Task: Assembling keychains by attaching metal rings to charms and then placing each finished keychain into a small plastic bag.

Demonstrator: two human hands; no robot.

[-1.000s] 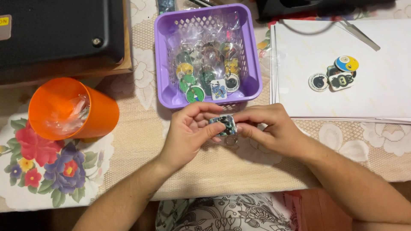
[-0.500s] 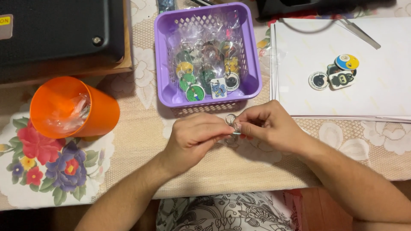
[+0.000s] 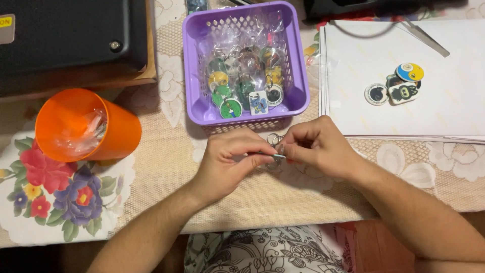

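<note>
Two hands pinch one small keyring [image 3: 274,140] between them above the table's [image 3: 313,194] near edge: the left hand [image 3: 230,164] grips it from one side, the right hand [image 3: 316,147] from the other, fingertips nearly touching. Just beyond stands a purple basket [image 3: 199,108] of bagged charms. An orange cup [image 3: 118,134] lies toward the left edge. Loose charms [image 3: 394,86] rest on white paper [image 3: 454,101] toward the right.

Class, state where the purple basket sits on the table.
The purple basket sits top centre, between the orange cup and the white paper, just beyond both hands.
</note>
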